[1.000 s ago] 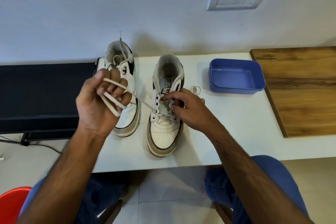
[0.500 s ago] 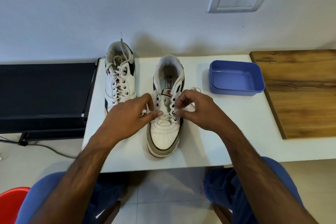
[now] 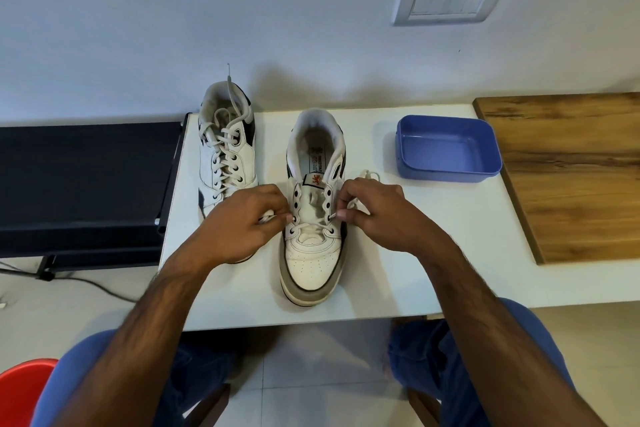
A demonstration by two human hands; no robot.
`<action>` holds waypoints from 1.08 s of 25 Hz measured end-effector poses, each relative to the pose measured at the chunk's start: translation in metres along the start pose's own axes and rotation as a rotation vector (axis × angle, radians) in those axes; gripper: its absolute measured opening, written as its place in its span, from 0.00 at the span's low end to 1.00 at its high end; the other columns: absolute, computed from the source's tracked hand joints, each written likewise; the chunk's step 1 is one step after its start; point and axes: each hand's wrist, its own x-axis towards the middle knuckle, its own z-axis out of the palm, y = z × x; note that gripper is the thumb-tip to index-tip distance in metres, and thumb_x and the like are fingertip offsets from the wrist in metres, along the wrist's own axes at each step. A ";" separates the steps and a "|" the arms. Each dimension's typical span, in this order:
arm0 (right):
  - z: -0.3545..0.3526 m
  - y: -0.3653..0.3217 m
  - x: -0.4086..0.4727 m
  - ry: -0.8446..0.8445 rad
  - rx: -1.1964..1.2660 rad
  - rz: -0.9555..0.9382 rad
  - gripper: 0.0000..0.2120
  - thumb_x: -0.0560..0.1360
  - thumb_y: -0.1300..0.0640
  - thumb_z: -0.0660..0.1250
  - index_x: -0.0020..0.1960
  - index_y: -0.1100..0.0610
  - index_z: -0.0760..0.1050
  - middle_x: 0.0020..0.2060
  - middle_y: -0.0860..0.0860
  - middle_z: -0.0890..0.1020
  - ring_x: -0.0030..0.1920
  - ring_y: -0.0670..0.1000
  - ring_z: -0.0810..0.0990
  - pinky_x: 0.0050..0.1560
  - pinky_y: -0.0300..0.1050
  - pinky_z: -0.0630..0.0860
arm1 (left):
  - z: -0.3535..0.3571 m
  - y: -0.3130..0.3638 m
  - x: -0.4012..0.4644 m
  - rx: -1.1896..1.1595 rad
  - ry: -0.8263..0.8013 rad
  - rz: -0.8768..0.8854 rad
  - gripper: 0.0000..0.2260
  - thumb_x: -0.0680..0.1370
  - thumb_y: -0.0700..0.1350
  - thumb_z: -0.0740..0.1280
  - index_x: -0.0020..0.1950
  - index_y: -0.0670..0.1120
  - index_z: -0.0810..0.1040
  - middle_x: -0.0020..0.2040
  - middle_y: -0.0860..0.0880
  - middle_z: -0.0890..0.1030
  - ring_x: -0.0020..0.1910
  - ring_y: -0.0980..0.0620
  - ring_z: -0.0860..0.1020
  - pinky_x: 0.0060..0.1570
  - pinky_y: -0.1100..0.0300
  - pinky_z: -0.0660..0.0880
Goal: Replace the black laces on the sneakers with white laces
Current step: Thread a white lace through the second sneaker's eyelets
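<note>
- The left hand (image 3: 242, 224) and right hand (image 3: 375, 213) are each pinching an end of the white lace (image 3: 311, 227), likely evening it across the lowest eyelets.
- The sneaker being laced (image 3: 313, 218) is sitting toe toward the person on the white table (image 3: 433, 253).
- The other sneaker (image 3: 225, 149), already laced white, is standing just left.

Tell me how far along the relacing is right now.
Done: the left sneaker is laced in white to the top. In hand: the right sneaker has white lace only across its lowest eyelets; the left hand and right hand each pinch an end. Left: its upper eyelets and tying. No black laces are visible.
</note>
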 end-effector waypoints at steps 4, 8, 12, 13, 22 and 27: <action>-0.005 0.000 -0.003 -0.119 0.029 0.051 0.06 0.83 0.50 0.64 0.48 0.49 0.75 0.49 0.44 0.82 0.51 0.45 0.76 0.63 0.51 0.64 | -0.001 0.003 -0.003 -0.089 0.016 -0.019 0.17 0.75 0.61 0.64 0.43 0.49 0.83 0.42 0.57 0.82 0.43 0.56 0.80 0.46 0.51 0.77; -0.013 0.008 -0.001 0.052 0.317 0.140 0.20 0.81 0.42 0.63 0.43 0.59 0.75 0.35 0.49 0.80 0.38 0.46 0.75 0.47 0.48 0.70 | -0.015 0.013 -0.009 -0.535 0.139 -0.101 0.15 0.78 0.51 0.71 0.39 0.41 0.80 0.34 0.49 0.81 0.30 0.48 0.75 0.33 0.60 0.72; -0.010 0.017 0.003 0.496 0.198 0.149 0.11 0.78 0.46 0.69 0.49 0.53 0.75 0.45 0.46 0.76 0.47 0.45 0.76 0.52 0.49 0.72 | -0.025 0.017 -0.011 -0.894 0.403 -0.055 0.13 0.78 0.50 0.70 0.38 0.45 0.75 0.31 0.50 0.72 0.30 0.51 0.70 0.33 0.61 0.68; -0.004 0.016 0.003 0.498 0.095 0.129 0.12 0.76 0.44 0.71 0.54 0.48 0.76 0.52 0.46 0.75 0.54 0.47 0.75 0.56 0.52 0.70 | -0.025 0.018 -0.010 -0.910 0.413 -0.033 0.13 0.78 0.52 0.70 0.38 0.47 0.74 0.31 0.49 0.71 0.31 0.52 0.68 0.33 0.61 0.67; 0.028 -0.036 0.001 -0.055 0.630 -0.155 0.13 0.77 0.60 0.73 0.61 0.54 0.77 0.45 0.52 0.85 0.45 0.53 0.85 0.48 0.55 0.82 | -0.013 0.045 -0.010 -0.569 0.107 0.202 0.14 0.73 0.37 0.57 0.53 0.42 0.79 0.46 0.57 0.79 0.47 0.56 0.77 0.47 0.64 0.71; -0.007 -0.021 -0.012 -0.297 0.701 -0.206 0.06 0.78 0.60 0.72 0.46 0.62 0.85 0.36 0.57 0.86 0.30 0.53 0.75 0.30 0.40 0.69 | -0.021 0.016 -0.007 -0.779 0.364 -0.101 0.18 0.63 0.34 0.56 0.46 0.47 0.78 0.42 0.48 0.77 0.42 0.49 0.72 0.39 0.57 0.68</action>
